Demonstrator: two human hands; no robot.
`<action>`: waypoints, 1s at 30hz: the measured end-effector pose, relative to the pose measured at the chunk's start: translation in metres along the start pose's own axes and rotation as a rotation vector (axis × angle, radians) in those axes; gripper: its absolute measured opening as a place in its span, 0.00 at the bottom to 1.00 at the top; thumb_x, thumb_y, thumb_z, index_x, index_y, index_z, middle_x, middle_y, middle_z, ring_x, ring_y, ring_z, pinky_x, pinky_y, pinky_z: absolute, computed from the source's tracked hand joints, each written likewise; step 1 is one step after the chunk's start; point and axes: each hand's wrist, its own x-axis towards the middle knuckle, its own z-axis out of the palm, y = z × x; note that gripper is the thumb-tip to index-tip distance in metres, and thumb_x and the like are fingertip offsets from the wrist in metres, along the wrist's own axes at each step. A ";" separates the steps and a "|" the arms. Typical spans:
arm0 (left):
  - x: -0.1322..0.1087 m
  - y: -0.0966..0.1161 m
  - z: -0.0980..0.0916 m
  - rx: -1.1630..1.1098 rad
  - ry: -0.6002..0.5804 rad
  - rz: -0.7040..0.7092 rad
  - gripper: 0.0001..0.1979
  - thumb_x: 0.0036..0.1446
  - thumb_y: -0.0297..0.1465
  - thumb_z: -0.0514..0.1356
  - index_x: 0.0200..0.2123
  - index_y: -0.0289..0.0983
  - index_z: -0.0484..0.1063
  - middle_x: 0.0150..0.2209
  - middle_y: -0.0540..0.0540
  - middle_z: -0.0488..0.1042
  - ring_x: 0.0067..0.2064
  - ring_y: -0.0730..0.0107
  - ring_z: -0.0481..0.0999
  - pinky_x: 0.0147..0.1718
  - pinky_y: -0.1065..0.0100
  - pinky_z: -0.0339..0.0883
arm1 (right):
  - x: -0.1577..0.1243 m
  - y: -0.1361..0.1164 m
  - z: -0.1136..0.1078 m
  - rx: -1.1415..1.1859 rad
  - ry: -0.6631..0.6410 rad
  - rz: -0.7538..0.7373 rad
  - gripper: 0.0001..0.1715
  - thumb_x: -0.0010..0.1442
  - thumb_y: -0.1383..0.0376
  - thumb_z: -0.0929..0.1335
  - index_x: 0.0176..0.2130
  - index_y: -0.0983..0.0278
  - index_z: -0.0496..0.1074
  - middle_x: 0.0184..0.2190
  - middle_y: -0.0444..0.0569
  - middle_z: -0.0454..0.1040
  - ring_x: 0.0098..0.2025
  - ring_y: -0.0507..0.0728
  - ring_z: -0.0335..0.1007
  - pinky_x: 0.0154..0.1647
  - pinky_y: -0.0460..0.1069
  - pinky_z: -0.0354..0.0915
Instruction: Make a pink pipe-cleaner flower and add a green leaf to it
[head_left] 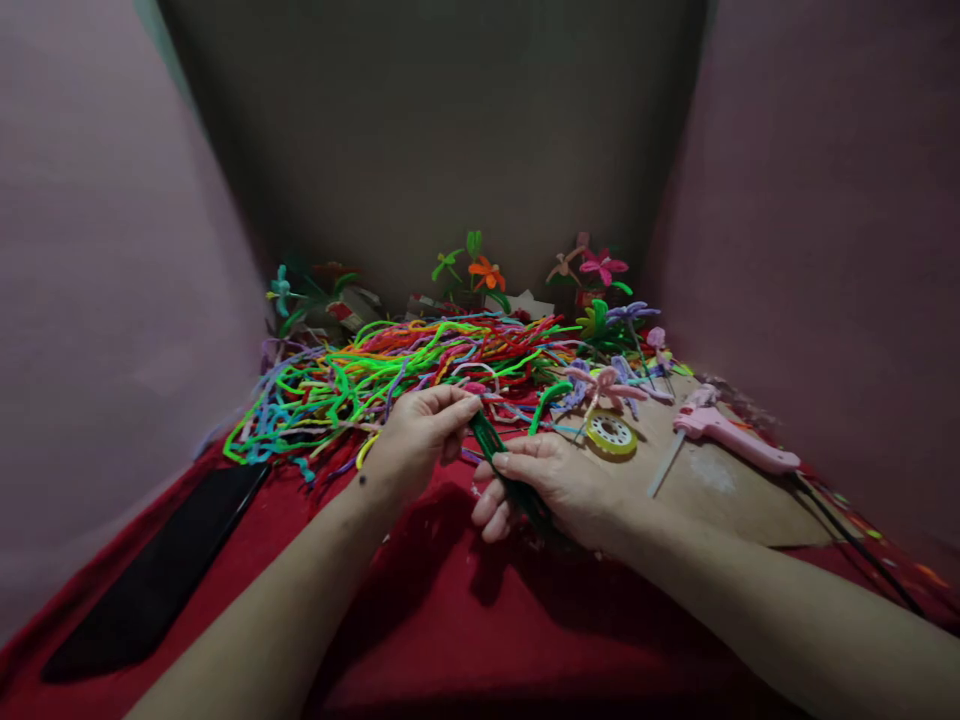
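Observation:
Both hands meet above the red cloth, holding a slim dark green strip [489,440] that looks like folded pipe cleaner. My left hand [424,430] pinches its upper end between thumb and fingertips. Lower down, my right hand [544,475] grips it with the thumb on top and the other fingers curled beneath. The strip slants down to the right, and its lower end lies in shadow by the right palm. Just beyond the hands spreads a heap of many-coloured pipe cleaners [390,365]. A pink pipe-cleaner flower [604,388] lies beyond the right hand.
A pink glue gun [739,437] with a dark cord rests on a brown board [716,500] at right. Beside it lies a yellow-rimmed roll [611,434]. A flat black slab [154,580] is at left on the red cloth [427,640]. Finished flowers [487,272] stand behind.

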 end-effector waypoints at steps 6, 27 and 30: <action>-0.002 -0.004 0.007 -0.243 -0.207 -0.238 0.09 0.46 0.32 0.64 0.23 0.34 0.69 0.13 0.57 0.58 0.15 0.83 0.58 0.18 0.76 0.55 | 0.001 0.005 -0.013 0.000 -0.093 -0.045 0.10 0.57 0.66 0.62 0.32 0.71 0.68 0.19 0.51 0.74 0.17 0.52 0.71 0.20 0.44 0.65; -0.006 -0.008 0.015 0.455 0.270 0.310 0.11 0.48 0.34 0.61 0.19 0.34 0.70 0.19 0.52 0.63 0.22 0.78 0.59 0.21 0.73 0.53 | 0.001 0.010 -0.005 0.035 0.027 0.051 0.07 0.57 0.72 0.61 0.30 0.71 0.66 0.19 0.51 0.73 0.16 0.52 0.70 0.16 0.44 0.65; -0.002 -0.010 0.012 0.173 0.044 0.020 0.12 0.47 0.37 0.62 0.20 0.34 0.68 0.15 0.55 0.59 0.17 0.81 0.55 0.16 0.74 0.46 | 0.001 0.009 -0.006 0.055 0.028 0.066 0.07 0.58 0.72 0.60 0.31 0.70 0.66 0.18 0.50 0.73 0.15 0.53 0.69 0.16 0.45 0.64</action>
